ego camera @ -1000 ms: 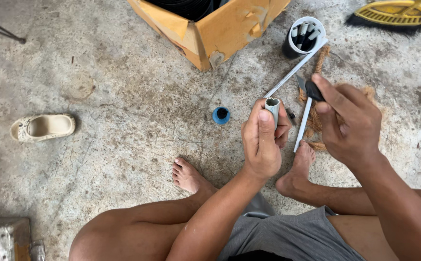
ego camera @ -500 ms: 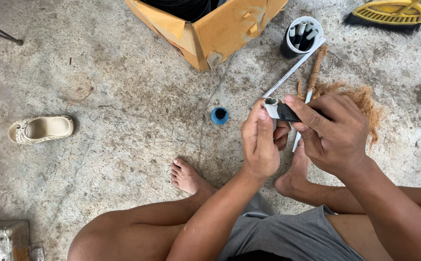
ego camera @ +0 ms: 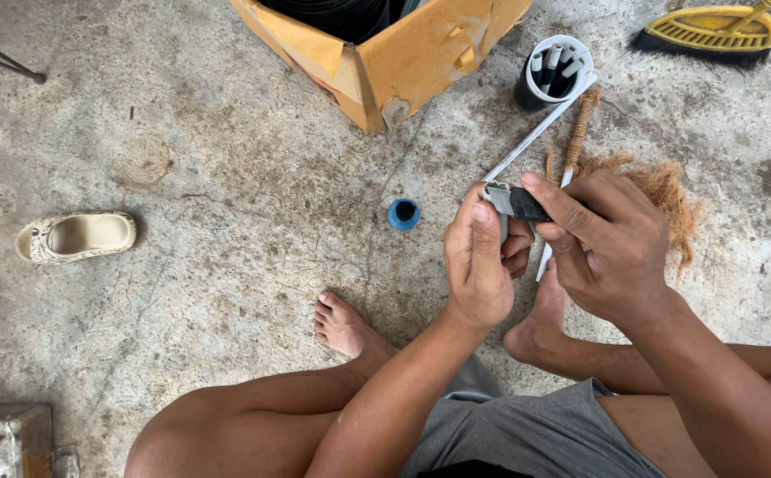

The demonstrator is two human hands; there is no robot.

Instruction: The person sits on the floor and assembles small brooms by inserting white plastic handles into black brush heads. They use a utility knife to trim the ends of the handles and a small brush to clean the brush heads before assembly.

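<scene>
We hold a short grey pipe piece [ego camera: 497, 200] upright in our left hand [ego camera: 481, 265], fingers wrapped tight around it, above the concrete floor [ego camera: 226, 177]. Our right hand [ego camera: 611, 243] grips a small black tool [ego camera: 527, 205] and presses its tip to the pipe mouth. It seems we are working on the pipe end; the next move needs a steady, straight push. The pipe looks smooth and hard. A blue cap [ego camera: 404, 213] lies near, and rough brown fibre [ego camera: 664, 190] behind.

Short grey pipe piece [ego camera: 497, 198] – upright, black tool [ego camera: 527, 205] at its mouth
</scene>
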